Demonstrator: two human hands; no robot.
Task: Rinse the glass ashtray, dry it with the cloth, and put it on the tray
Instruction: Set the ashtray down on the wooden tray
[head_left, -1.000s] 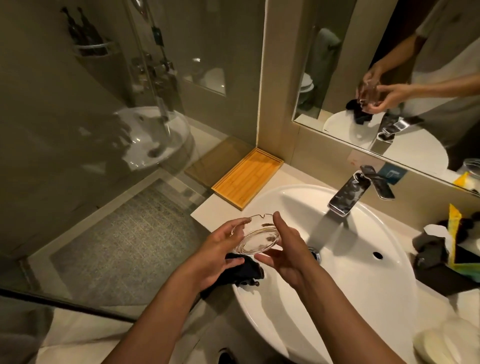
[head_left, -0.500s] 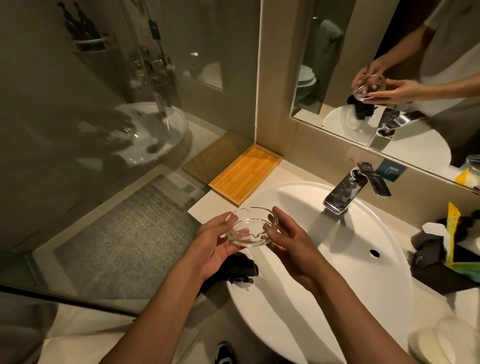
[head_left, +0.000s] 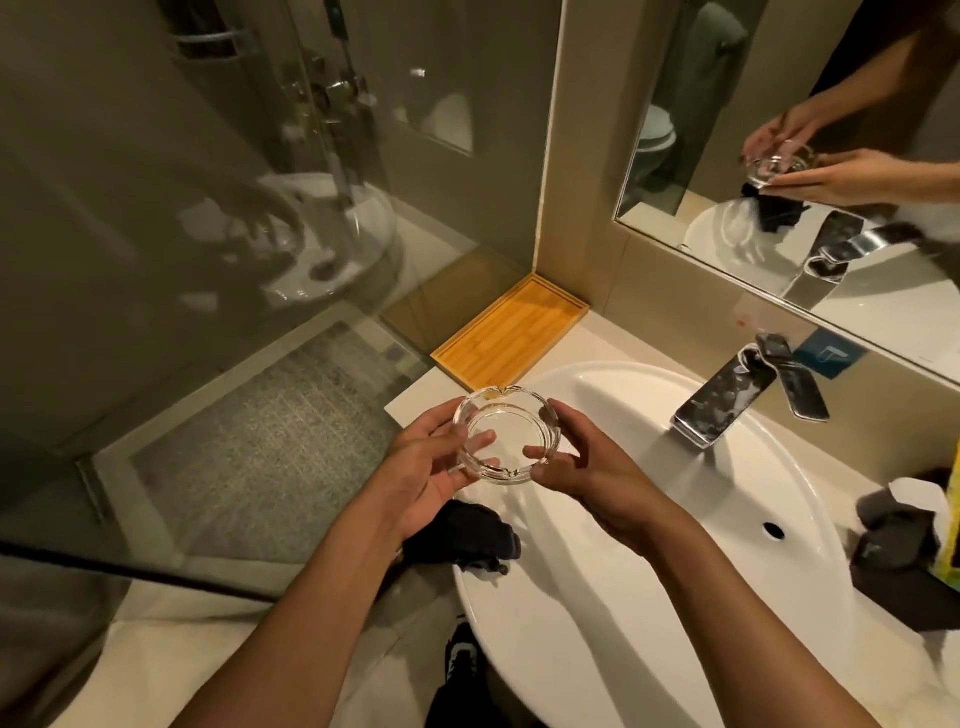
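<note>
A clear glass ashtray (head_left: 506, 441) is held level between both hands above the left rim of the white sink (head_left: 727, 597). My left hand (head_left: 426, 467) grips its left side, fingers under and inside it. My right hand (head_left: 587, 467) holds its right side with the fingertips. A dark cloth (head_left: 462, 538) hangs below my left hand; whether that hand holds it or it rests on the sink's edge I cannot tell. The empty bamboo tray (head_left: 511, 332) lies on the counter just beyond the ashtray, in the corner by the wall.
A chrome faucet (head_left: 748, 395) stands at the sink's back, no water running. A mirror (head_left: 805, 156) hangs above it. Dark items and a yellow packet (head_left: 914, 545) crowd the counter at right. A glass shower partition (head_left: 208, 260) stands on the left.
Both hands have tipped the ashtray from tilted to level and carried it left and away from me, toward the tray. The cloth stays below my left hand.
</note>
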